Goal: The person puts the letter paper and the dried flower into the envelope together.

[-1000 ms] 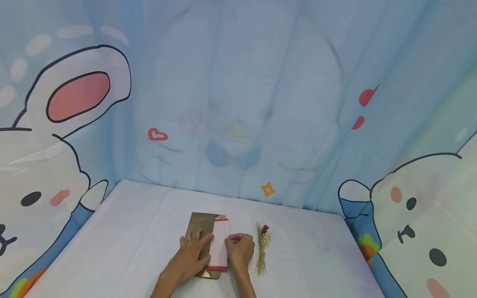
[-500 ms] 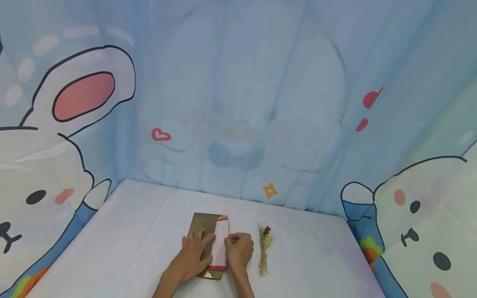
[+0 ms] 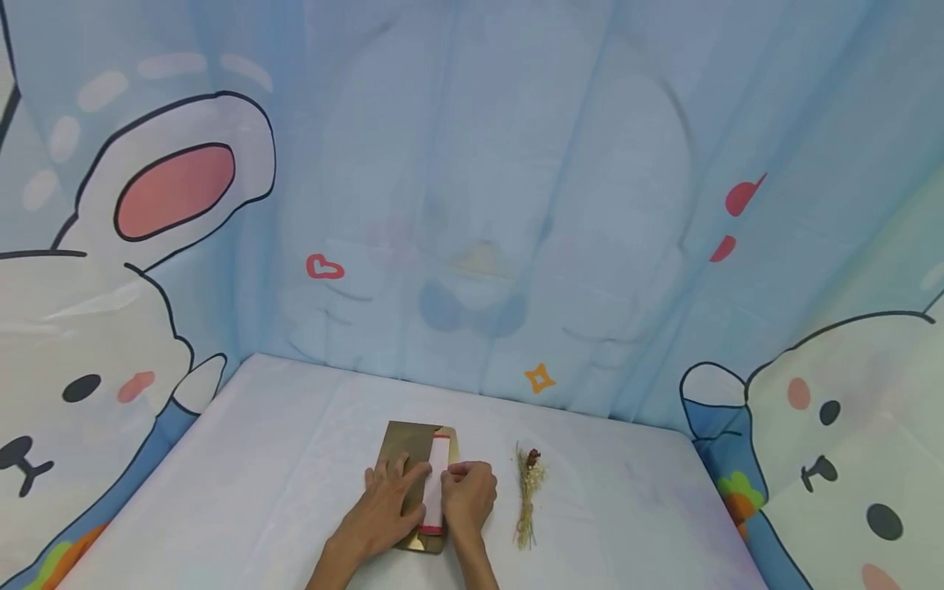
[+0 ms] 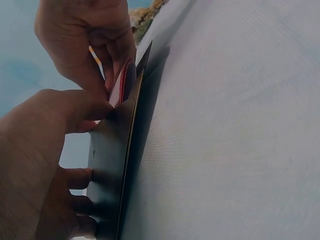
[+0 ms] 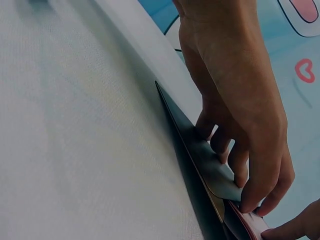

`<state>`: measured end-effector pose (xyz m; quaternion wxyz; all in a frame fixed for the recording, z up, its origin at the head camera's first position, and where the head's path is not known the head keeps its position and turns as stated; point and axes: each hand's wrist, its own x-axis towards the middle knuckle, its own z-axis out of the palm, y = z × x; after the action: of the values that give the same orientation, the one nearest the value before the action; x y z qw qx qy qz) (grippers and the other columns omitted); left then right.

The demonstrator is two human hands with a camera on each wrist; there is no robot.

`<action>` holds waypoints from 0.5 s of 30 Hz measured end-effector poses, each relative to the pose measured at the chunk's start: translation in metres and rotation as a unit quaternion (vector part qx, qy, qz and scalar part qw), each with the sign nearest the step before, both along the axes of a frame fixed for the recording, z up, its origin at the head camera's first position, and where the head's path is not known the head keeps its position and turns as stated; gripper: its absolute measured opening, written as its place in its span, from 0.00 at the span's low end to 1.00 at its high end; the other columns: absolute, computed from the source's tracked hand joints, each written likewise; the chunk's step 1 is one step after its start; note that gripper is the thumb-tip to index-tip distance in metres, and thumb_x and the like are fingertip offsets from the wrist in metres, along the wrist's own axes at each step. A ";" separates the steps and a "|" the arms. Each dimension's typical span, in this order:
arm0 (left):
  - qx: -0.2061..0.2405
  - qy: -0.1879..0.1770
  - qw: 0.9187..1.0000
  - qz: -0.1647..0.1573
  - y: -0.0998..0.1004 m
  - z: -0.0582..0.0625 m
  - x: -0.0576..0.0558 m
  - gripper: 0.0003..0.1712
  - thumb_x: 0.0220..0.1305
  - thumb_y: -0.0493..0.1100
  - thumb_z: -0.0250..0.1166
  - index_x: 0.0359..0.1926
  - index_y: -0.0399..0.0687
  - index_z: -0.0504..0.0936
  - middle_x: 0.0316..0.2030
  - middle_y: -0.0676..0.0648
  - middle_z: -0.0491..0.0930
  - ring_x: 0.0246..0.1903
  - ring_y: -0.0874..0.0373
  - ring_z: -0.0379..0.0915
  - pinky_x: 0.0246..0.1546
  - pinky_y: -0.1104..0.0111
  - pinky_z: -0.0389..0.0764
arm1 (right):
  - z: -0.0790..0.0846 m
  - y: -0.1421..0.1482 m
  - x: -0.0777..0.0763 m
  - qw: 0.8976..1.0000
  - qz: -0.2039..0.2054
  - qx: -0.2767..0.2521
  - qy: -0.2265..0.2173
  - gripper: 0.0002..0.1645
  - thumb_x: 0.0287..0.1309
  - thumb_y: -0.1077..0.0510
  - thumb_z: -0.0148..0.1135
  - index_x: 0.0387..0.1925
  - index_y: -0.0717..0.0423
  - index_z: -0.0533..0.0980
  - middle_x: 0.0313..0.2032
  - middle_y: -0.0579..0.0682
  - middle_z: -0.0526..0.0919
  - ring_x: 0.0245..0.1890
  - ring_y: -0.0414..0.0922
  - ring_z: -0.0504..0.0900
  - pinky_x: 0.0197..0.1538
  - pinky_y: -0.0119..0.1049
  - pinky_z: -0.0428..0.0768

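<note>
A gold envelope [image 3: 409,441] lies on the white-covered table. From its right side sticks out a folded white card [image 3: 437,483] with red edging at both ends, its left part hidden inside. My left hand [image 3: 379,510] presses on the envelope with fingers spread, thumb and index tip at the opening. My right hand [image 3: 469,496] pinches the card's outer right edge. In the left wrist view, layered red edges of the card [image 4: 125,85] show between the two hands. A small bunch of dried flowers [image 3: 528,498] lies to the right of my right hand.
The white tabletop [image 3: 612,508] stretches out on both sides of the hands. Behind it hangs a light blue curtain [image 3: 479,164] printed with cartoon rabbits, close along the table's far edge.
The card has slid left into the envelope, so a narrower strip shows. My right hand has moved left with it, while my left hand stays on the envelope. The view has shifted slightly.
</note>
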<state>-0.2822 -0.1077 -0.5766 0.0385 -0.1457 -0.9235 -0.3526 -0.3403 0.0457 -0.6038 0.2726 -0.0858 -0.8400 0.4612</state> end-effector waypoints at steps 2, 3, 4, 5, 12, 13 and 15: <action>0.000 0.000 1.000 0.000 -0.001 0.000 0.000 0.32 0.73 0.48 0.68 0.76 0.54 0.74 0.79 0.25 0.64 0.78 0.12 0.50 0.72 0.17 0.53 | 0.001 -0.003 0.001 1.000 0.002 -0.002 -0.002 0.09 0.46 0.69 0.79 0.19 0.56 0.87 0.16 0.49 0.84 0.16 0.43 0.78 0.22 0.41 0.74; 0.000 0.000 1.000 0.001 -0.001 -0.001 0.000 0.32 0.73 0.48 0.68 0.76 0.54 0.74 0.79 0.25 0.64 0.78 0.12 0.50 0.72 0.17 0.53 | 0.003 -0.004 0.002 1.000 0.004 -0.003 -0.004 0.09 0.46 0.69 0.79 0.19 0.57 0.87 0.16 0.49 0.85 0.16 0.43 0.79 0.22 0.41 0.75; 0.000 0.001 1.000 0.000 -0.001 -0.001 0.000 0.32 0.74 0.48 0.68 0.76 0.55 0.74 0.79 0.25 0.64 0.78 0.12 0.50 0.72 0.17 0.53 | 0.008 -0.005 0.004 1.000 0.006 -0.003 -0.002 0.08 0.46 0.70 0.78 0.19 0.59 0.86 0.16 0.51 0.85 0.16 0.44 0.79 0.22 0.43 0.75; 0.000 0.002 1.000 0.001 -0.001 -0.001 -0.001 0.32 0.74 0.48 0.68 0.75 0.54 0.74 0.79 0.25 0.64 0.78 0.12 0.50 0.72 0.17 0.54 | 0.011 -0.007 0.006 1.000 0.006 -0.003 -0.009 0.08 0.47 0.70 0.78 0.20 0.59 0.87 0.16 0.51 0.85 0.16 0.44 0.80 0.23 0.43 0.77; 0.001 0.005 1.000 -0.001 -0.002 -0.004 -0.003 0.32 0.74 0.48 0.68 0.76 0.55 0.74 0.79 0.25 0.64 0.79 0.13 0.50 0.72 0.17 0.54 | 0.033 -0.015 0.018 0.999 0.009 -0.007 -0.048 0.09 0.46 0.73 0.79 0.20 0.60 0.87 0.18 0.51 0.87 0.18 0.43 0.82 0.29 0.45 0.83; 0.000 0.006 1.000 -0.001 -0.003 -0.004 -0.003 0.32 0.74 0.49 0.68 0.76 0.55 0.74 0.79 0.26 0.64 0.79 0.13 0.50 0.72 0.17 0.54 | 0.032 -0.016 0.017 0.999 0.009 -0.007 -0.048 0.09 0.46 0.73 0.78 0.20 0.60 0.87 0.18 0.51 0.87 0.18 0.43 0.82 0.29 0.45 0.83; 0.002 0.007 1.000 -0.001 -0.003 -0.006 -0.004 0.33 0.74 0.49 0.68 0.76 0.56 0.74 0.79 0.26 0.64 0.79 0.13 0.50 0.72 0.17 0.54 | 0.030 -0.017 0.016 0.999 0.013 -0.009 -0.044 0.08 0.46 0.73 0.78 0.21 0.61 0.87 0.18 0.52 0.87 0.18 0.44 0.82 0.28 0.44 0.83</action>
<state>-0.2861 -0.1107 -0.5821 0.0452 -0.1492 -0.9224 -0.3535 -0.3241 0.0285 -0.5734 0.2284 -0.0972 -0.8482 0.4679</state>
